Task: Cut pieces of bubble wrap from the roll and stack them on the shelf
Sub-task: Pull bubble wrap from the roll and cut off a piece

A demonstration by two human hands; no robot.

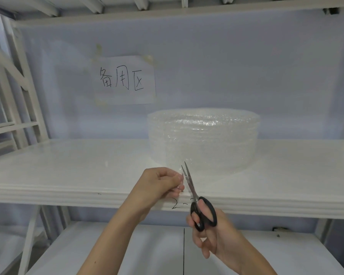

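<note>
A thick roll of clear bubble wrap (204, 137) lies flat on the white shelf (68, 167), right of centre. Its loose end comes forward to the shelf's front edge. My left hand (161, 182) pinches that loose end just left of the scissor blades. My right hand (209, 233) holds black-handled scissors (197, 199) below the shelf edge, fingers through the loops. The blades point up and slightly left, a little apart, at the wrap's edge next to my left fingers.
A paper sign (123, 80) with handwritten characters is taped to the back wall. The shelf's white upright frame (14, 92) stands at the left. A lower shelf board (127, 251) lies beneath my arms. Handwritten marks sit on the shelf's front lip.
</note>
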